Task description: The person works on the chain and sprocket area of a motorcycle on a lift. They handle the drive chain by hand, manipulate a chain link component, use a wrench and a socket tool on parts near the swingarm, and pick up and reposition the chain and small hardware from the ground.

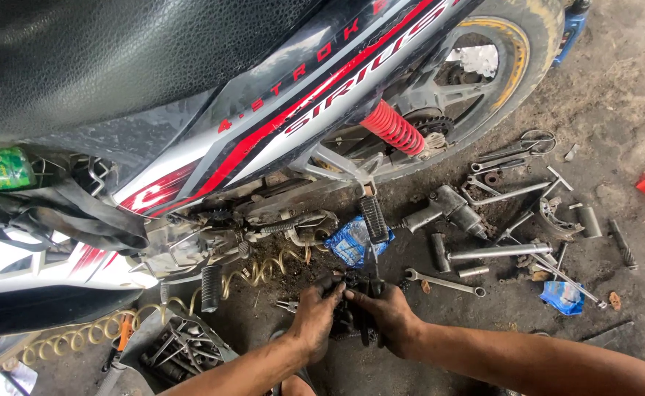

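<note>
Both my hands work low on the dirt floor beside a motorcycle (278, 125) with a black seat and red, silver and black panels. My left hand (314, 317) and my right hand (390, 312) meet around a dark, greasy metal part (358, 290) and grip it from either side. Both hands are smeared with black grease. Just above them hang the footpeg (372, 218) and a blue plastic bag (352, 240). What exactly the part is stays hidden by my fingers.
Tools litter the ground at right: an air impact wrench (447, 209), a combination spanner (443, 282), sockets, T-handles, a second blue bag (562, 296). A coiled yellow air hose (264, 270) runs left. A tray of spanners (179, 348) sits lower left. Red shock spring (392, 126), rear wheel (484, 66).
</note>
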